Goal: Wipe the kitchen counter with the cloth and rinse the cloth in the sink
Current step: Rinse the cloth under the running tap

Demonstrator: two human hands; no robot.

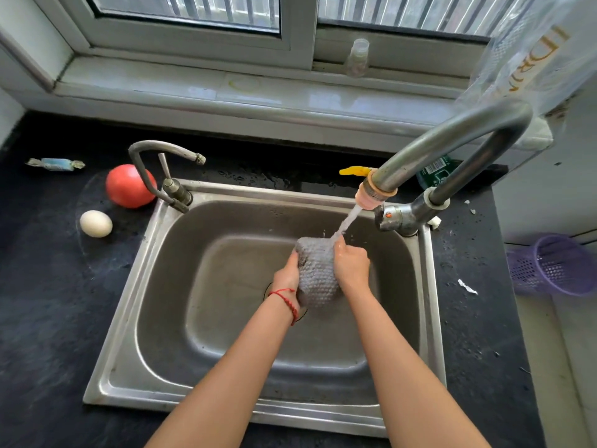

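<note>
With our left hand (286,274) and right hand (350,265) both clenched on the grey knobbly cloth (316,273) held between them over the steel sink (135,279), we should knead it under the running stream (345,223) just above, from the curved metal tap (452,137) beyond.

sink (129,321): I see brushed, dull-shining steel
cloth (318,273): knobbly grey weave, wet
counter (48,302): dark, matt, speckled
basket (555,266): perforated purple plastic
</note>
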